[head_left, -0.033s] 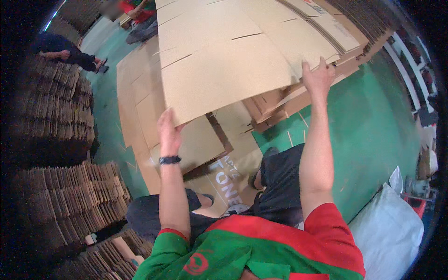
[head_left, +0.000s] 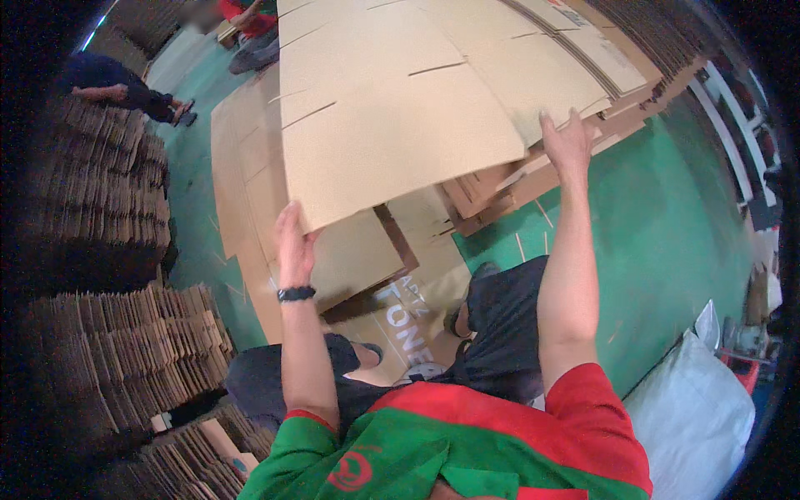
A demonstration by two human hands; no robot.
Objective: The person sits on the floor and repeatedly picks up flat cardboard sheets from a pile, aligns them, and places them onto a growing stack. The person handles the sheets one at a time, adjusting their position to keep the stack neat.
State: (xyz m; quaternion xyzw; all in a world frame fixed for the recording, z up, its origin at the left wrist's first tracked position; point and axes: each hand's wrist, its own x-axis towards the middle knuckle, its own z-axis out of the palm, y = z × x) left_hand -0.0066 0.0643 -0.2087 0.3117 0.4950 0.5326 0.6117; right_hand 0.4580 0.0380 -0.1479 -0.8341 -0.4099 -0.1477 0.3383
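A wide, flat cardboard sheet [head_left: 392, 137] with cut slots spreads out in front of me, its near edge raised. My left hand [head_left: 296, 244] grips its near left corner, thumb and fingers closed on the board. At the near right edge, my right hand [head_left: 570, 148] is closed on the cardboard, thumb and a finger showing on top. Under the sheet, to the right, lies a stack of cardboard [head_left: 492, 190]. Below my left hand, another cardboard piece [head_left: 350, 258] rests over printed cardboard [head_left: 412, 333] between my feet.
Tall stacks of folded cardboard [head_left: 133, 350] line the left side. Large flat cardboard [head_left: 242, 183] lies on the green floor [head_left: 667, 217]. A white sack [head_left: 692, 417] stands at lower right, near a pale rack [head_left: 725, 133]. Two other people [head_left: 125, 87] are at the far left.
My left hand and the sheet's near left corner have shifted slightly left and toward me. The right hand has barely moved, still on the sheet's edge.
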